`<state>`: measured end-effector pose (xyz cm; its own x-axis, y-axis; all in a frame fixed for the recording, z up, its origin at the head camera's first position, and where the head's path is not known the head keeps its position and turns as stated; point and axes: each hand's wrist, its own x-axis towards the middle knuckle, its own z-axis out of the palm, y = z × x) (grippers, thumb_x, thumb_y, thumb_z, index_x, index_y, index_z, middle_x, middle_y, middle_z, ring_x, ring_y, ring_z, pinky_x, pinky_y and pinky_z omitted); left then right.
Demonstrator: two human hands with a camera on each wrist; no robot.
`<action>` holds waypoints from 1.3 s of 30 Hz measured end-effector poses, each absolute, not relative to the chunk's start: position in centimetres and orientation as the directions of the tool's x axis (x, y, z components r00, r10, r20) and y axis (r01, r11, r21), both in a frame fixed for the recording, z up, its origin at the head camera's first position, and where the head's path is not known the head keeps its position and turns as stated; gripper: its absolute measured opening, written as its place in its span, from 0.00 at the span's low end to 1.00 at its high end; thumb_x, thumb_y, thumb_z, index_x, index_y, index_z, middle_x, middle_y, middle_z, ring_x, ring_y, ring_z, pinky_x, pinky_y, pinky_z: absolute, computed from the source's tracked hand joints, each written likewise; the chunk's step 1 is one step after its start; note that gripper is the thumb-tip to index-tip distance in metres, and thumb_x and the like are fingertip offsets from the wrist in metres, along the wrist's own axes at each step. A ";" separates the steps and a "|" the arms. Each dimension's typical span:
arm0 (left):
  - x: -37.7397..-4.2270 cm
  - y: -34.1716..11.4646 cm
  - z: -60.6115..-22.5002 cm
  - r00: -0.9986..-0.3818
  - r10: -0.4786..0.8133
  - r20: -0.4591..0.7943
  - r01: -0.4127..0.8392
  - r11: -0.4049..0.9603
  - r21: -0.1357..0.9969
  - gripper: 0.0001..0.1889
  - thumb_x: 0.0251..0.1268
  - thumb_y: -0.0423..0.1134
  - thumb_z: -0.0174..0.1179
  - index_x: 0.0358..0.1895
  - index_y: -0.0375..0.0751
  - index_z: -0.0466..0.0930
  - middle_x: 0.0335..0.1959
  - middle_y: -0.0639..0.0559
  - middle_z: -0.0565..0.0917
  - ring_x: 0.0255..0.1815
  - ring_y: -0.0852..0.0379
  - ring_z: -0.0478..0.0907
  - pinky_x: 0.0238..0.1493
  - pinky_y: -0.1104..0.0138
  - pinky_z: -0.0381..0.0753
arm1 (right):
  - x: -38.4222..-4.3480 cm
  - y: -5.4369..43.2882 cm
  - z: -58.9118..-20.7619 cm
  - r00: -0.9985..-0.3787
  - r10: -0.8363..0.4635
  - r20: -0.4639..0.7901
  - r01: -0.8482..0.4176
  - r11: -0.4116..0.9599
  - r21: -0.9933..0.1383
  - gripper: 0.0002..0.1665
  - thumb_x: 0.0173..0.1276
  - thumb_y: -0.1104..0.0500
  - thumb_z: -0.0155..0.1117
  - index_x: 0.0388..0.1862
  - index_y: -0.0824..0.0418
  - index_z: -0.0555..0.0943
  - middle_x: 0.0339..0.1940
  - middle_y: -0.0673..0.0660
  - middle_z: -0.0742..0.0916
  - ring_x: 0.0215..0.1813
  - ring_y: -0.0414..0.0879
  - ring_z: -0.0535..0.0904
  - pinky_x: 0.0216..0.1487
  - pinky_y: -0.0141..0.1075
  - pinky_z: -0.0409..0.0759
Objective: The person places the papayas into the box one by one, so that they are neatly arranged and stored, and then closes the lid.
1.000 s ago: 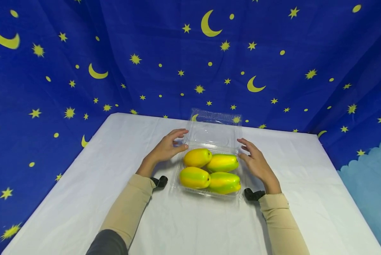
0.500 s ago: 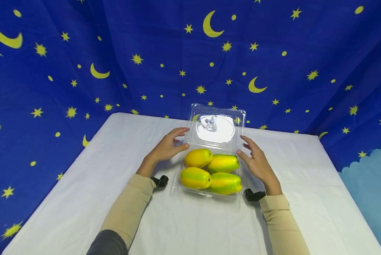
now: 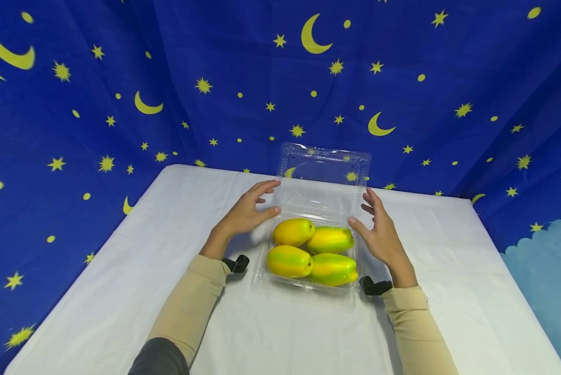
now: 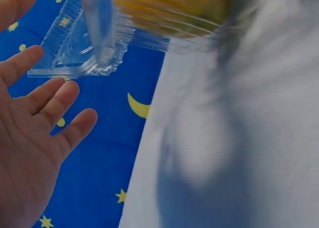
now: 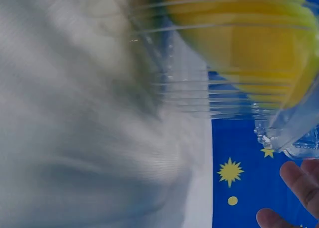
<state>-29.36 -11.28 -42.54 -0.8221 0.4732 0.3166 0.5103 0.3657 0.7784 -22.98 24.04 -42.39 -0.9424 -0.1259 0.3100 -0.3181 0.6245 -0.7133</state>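
Note:
A clear plastic clamshell box lies on the table with several yellow-green papayas (image 3: 289,262) in its base (image 3: 299,284). Its lid (image 3: 321,195) is tipped up behind the base, over the table's far edge. At the lid's left side is my left hand (image 3: 248,211), thumb and fingers spread; in the left wrist view its extended fingertips lie close to the lid (image 4: 75,44). My right hand (image 3: 382,237) is at the opposite side, fingers fairly straight along the lid's right edge and thumb near the base's back corner. Contact with the plastic is hard to tell for both hands.
A white cloth covers the table (image 3: 280,333). Behind it and to the sides hangs a blue curtain (image 3: 242,62) with yellow moons and stars. Black wrist mounts (image 3: 236,264) stick out from both wrists, close to the box.
The lid has swung further upright, its top edge rising in the head view. Both hands have shifted slightly upward beside it, the right fingers most. The papayas stay put within the base.

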 end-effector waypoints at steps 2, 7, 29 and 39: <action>-29.4 -11.2 -42.4 -0.815 0.473 0.335 0.523 0.350 0.777 0.34 0.69 0.45 0.64 0.76 0.49 0.63 0.76 0.51 0.65 0.72 0.46 0.68 0.69 0.46 0.72 | -22.9 24.1 -42.2 -0.938 -0.126 0.322 -0.327 0.622 -0.712 0.51 0.73 0.48 0.62 0.84 0.49 0.44 0.80 0.65 0.63 0.74 0.67 0.67 0.68 0.71 0.62; -29.4 -10.9 -41.9 -0.804 0.471 0.363 0.547 0.346 0.762 0.35 0.69 0.45 0.65 0.77 0.50 0.62 0.77 0.53 0.64 0.72 0.48 0.67 0.68 0.48 0.73 | -22.6 24.1 -41.6 -0.932 -0.119 0.343 -0.341 0.614 -0.712 0.53 0.72 0.48 0.64 0.84 0.50 0.43 0.81 0.64 0.62 0.74 0.67 0.67 0.68 0.71 0.62; -26.2 -11.7 -37.3 -0.786 0.423 0.451 0.589 0.291 0.754 0.38 0.68 0.37 0.65 0.78 0.42 0.58 0.77 0.42 0.63 0.73 0.43 0.65 0.69 0.43 0.69 | -21.2 24.0 -38.9 -0.910 -0.129 0.394 -0.391 0.585 -0.710 0.53 0.72 0.50 0.63 0.83 0.43 0.40 0.78 0.61 0.68 0.72 0.64 0.71 0.68 0.71 0.61; -25.3 -11.6 -35.7 -0.774 0.411 0.482 0.605 0.254 0.754 0.40 0.66 0.31 0.64 0.78 0.34 0.53 0.76 0.34 0.63 0.73 0.36 0.64 0.69 0.40 0.68 | -20.2 24.0 -37.4 -0.886 -0.124 0.447 -0.432 0.574 -0.696 0.50 0.72 0.53 0.64 0.84 0.47 0.46 0.77 0.62 0.70 0.72 0.63 0.71 0.68 0.69 0.63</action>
